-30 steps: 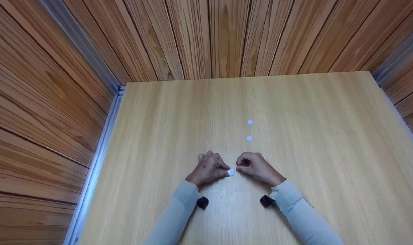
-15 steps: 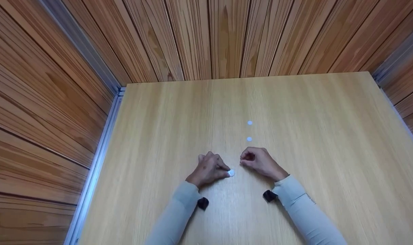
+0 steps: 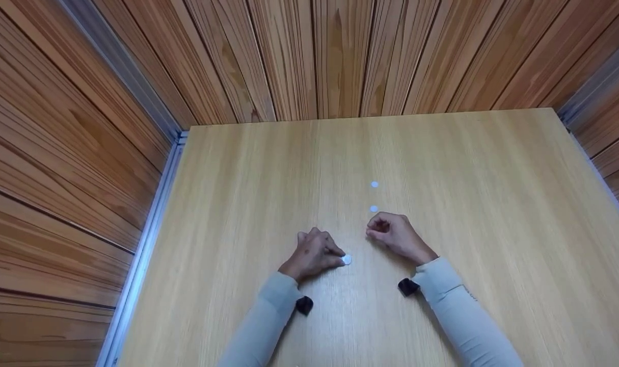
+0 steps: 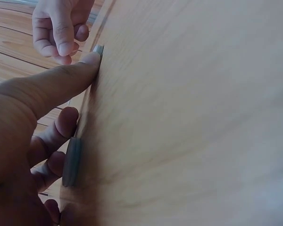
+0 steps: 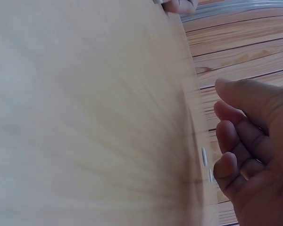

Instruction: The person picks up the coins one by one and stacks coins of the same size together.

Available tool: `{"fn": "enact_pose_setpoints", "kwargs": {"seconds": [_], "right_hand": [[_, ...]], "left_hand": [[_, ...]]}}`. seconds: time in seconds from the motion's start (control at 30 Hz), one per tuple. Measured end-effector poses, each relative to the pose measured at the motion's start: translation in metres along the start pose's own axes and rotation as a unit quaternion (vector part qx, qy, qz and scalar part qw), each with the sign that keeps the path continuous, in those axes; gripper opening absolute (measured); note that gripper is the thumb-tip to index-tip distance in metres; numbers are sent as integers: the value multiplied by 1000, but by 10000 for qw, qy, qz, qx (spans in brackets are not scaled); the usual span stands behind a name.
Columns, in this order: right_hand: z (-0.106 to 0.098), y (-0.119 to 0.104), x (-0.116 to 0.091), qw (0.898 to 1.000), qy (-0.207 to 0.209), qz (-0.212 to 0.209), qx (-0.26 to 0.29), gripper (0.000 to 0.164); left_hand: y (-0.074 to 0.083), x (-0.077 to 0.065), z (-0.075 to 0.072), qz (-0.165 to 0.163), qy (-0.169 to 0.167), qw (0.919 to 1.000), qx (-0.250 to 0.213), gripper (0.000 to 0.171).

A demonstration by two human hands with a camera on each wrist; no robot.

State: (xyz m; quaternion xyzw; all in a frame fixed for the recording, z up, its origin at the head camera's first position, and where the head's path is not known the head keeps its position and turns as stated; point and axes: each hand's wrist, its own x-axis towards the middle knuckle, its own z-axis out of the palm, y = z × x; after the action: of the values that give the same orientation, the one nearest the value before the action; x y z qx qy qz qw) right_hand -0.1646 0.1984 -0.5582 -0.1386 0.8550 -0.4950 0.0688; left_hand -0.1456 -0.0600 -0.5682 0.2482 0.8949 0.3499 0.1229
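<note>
In the head view my left hand [image 3: 314, 253] pinches a small white disc [image 3: 347, 259] at the tabletop between thumb and index finger. The left wrist view shows its thumb tip against the edge of this disc [image 4: 99, 49]. A thicker greenish-grey disc or stack [image 4: 72, 162] lies by the other curled fingers of that hand; the head view hides it. My right hand [image 3: 395, 235] is just above the table, to the right. Its fingers are loosely bent, and nothing shows between them in the right wrist view.
Two white discs, a nearer one [image 3: 374, 209] and a farther one [image 3: 374, 184], lie in line beyond my right hand. The wooden tabletop [image 3: 268, 173] meets plank walls [image 3: 334, 61] at the back and sides. A metal rail [image 3: 136, 265] runs along the left edge.
My right hand has drawn away from the pinched disc, moving right and farther from me toward the two white discs. The left hand stays in place, still pinching its disc.
</note>
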Motion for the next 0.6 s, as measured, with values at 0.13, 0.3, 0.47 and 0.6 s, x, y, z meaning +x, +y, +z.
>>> {"fn": "enact_pose_setpoints", "kwargs": {"seconds": [0.13, 0.3, 0.47, 0.6], "right_hand": [[-3, 1, 3, 9999, 160, -47, -9, 7], [-7, 4, 6, 9997, 235, 32, 57, 7], [-10, 9, 11, 9992, 352, 175, 64, 7], [-13, 12, 14, 9986, 453, 244, 89, 9]], "left_hand": [[0, -1, 0, 93, 50, 9999, -19, 16], [0, -1, 0, 36, 46, 10000, -78, 16], [0, -1, 1, 26, 16, 10000, -10, 17], [1, -1, 0, 72, 22, 10000, 14, 17]]}}
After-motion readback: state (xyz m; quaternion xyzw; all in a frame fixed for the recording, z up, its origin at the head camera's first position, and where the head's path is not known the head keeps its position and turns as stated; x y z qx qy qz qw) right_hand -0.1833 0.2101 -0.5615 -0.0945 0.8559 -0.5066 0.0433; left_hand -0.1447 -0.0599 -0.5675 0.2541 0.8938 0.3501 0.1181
